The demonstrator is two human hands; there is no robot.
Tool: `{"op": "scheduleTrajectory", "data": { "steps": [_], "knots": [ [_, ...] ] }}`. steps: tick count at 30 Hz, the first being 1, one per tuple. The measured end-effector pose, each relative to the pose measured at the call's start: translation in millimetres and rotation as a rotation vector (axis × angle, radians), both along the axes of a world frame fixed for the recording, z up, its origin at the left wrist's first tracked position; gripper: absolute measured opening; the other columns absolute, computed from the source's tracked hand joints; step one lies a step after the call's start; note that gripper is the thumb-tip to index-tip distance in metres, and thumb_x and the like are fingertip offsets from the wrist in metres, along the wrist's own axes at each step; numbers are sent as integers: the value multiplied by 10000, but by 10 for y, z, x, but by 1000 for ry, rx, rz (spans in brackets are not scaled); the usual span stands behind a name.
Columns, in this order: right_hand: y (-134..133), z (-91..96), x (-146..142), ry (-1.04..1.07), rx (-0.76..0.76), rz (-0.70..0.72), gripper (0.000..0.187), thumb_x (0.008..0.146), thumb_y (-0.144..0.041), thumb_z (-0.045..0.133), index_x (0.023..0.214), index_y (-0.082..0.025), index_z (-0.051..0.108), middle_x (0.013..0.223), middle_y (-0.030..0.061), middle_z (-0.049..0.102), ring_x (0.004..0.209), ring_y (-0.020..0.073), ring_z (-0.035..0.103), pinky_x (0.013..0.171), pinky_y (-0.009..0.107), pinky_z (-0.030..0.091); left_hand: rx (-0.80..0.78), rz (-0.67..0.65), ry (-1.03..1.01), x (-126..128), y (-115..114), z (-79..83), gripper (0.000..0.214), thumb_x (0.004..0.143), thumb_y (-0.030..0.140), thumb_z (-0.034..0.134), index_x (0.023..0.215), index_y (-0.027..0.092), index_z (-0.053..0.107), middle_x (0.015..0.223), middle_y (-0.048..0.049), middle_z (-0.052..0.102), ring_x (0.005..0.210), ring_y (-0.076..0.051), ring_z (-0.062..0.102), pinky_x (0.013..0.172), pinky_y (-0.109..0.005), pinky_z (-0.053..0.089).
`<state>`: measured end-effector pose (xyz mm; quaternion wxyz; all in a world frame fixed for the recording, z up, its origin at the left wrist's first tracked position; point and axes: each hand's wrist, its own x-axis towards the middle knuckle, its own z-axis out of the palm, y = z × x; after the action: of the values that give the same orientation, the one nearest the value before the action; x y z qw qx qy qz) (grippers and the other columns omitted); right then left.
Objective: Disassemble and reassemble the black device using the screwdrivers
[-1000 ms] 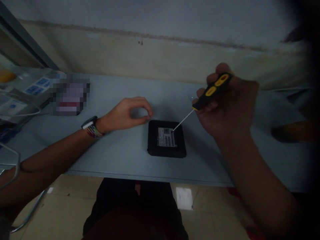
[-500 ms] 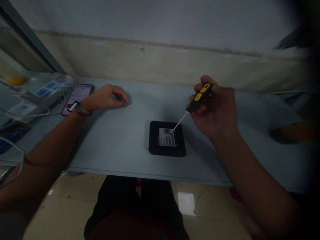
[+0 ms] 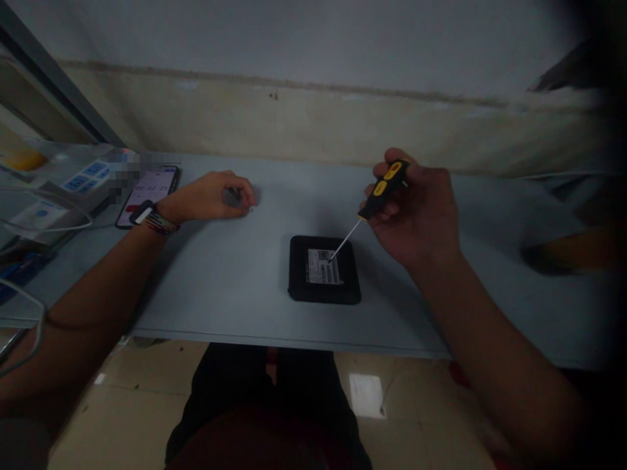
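A black and yellow screwdriver is gripped in my right hand, its thin metal shaft slanting down to the left. Its tip appears over the white printed label of a flat black square device; whether it touches cannot be told. My left hand rests on the table to the left of the device, fingers curled and thumb drawn close to the fingertips. A tiny dark speck shows at those fingertips, too small to name. Beside my left wrist lies a phone with its screen lit.
A white box with blue labels and white cables crowd the left side of the grey table. A blurred yellowish-brown object lies at the right. The wall stands along the back edge.
The fingertips of my left hand have come down and closed in at a tiny speck on the table. The view has shifted slightly; the screwdriver stays over the label.
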<state>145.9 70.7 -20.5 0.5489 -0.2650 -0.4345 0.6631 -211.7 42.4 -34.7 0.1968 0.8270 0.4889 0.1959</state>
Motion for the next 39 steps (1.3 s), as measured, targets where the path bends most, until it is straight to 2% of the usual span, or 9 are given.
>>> {"op": "scheduleTrajectory", "data": {
  "steps": [7,12,21,27,30,32,35,37,39],
  "knots": [
    [75,-65,75,-66,85,57,182,843,-407,738,1001,-320,760,938,-56,812,484,97,422,390,258,301,8,1,-6,42,-14,6,268,823,408,757,1020,227,763,962,-26,797,928,-200,729,961,-355,538],
    [101,-76,98,-14,68,16,177,814,-371,770,983,-319,783,942,-67,823,484,93,380,406,294,247,-6,6,-3,50,-13,19,278,813,425,769,1003,221,760,967,-23,798,964,-211,735,996,-368,537],
    [54,-14,124,-86,75,37,155,807,-390,768,958,-383,804,1028,-83,839,545,144,355,446,330,312,4,7,-12,40,-12,9,272,813,439,766,991,233,767,982,-29,808,967,-221,736,977,-354,550],
    [-3,68,85,-75,118,14,159,803,-423,770,936,-342,799,924,-48,796,507,119,327,413,300,263,38,28,-29,50,-16,-8,245,832,433,722,961,227,751,1001,-32,802,980,-230,733,985,-357,545],
    [-102,137,34,-49,197,37,185,793,-458,777,892,-302,792,809,-36,736,480,92,332,394,259,187,120,42,-78,183,-84,10,214,862,417,678,948,230,735,1017,-46,788,993,-245,715,988,-384,544],
    [-197,189,21,-63,251,89,198,789,-463,787,871,-282,796,753,-29,708,464,82,345,381,236,156,179,-17,-136,371,-183,18,167,896,371,656,949,226,720,982,-57,764,955,-243,703,958,-394,548],
    [-335,236,45,-138,322,206,181,816,-453,795,893,-292,826,727,-18,700,468,92,421,364,221,196,229,-234,-195,741,-390,-16,155,945,342,686,1041,222,711,1016,-76,740,973,-242,690,946,-404,547],
    [-382,232,76,-203,377,258,178,842,-469,798,923,-317,841,749,-10,706,503,107,487,372,218,249,221,-389,-221,966,-518,-76,291,925,396,776,1158,232,715,1152,-110,739,1094,-275,680,1007,-436,551],
    [-383,202,98,-250,451,288,199,868,-500,789,957,-332,847,778,2,721,536,119,525,382,219,285,186,-479,-222,1118,-606,-150,492,875,440,857,1306,261,701,1367,-150,695,1283,-333,624,1137,-518,511]
  ]
}}
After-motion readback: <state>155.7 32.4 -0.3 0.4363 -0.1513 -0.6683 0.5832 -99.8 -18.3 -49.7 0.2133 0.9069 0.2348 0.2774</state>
